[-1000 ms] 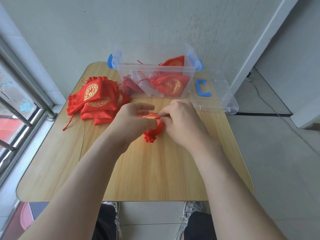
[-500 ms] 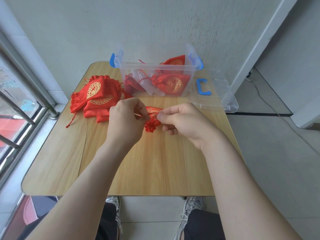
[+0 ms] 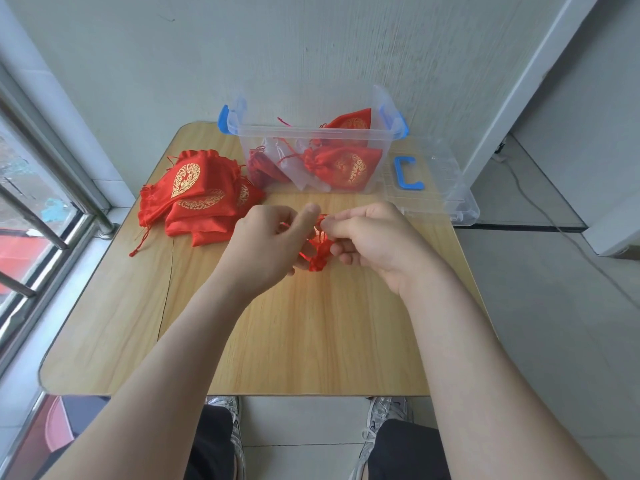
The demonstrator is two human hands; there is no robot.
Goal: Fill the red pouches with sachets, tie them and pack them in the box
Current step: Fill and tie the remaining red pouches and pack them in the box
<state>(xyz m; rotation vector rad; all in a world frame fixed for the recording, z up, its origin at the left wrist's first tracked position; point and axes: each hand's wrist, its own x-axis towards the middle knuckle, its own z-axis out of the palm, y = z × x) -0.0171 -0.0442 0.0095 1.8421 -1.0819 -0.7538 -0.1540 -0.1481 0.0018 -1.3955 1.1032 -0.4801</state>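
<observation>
Left hand (image 3: 266, 244) and right hand (image 3: 374, 237) pinch a red pouch (image 3: 317, 252) by its drawstrings over the table (image 3: 311, 341).
Box (image 3: 311, 135) at the far edge, spare pouches (image 3: 197, 199) far-left; wood runs on to the near edge.

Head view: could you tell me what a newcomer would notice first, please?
The left hand and right hand pinch a small red pouch by its strings over the table. A pile of red pouches with gold print lies far left; a clear box holding more stands at the far edge.
</observation>
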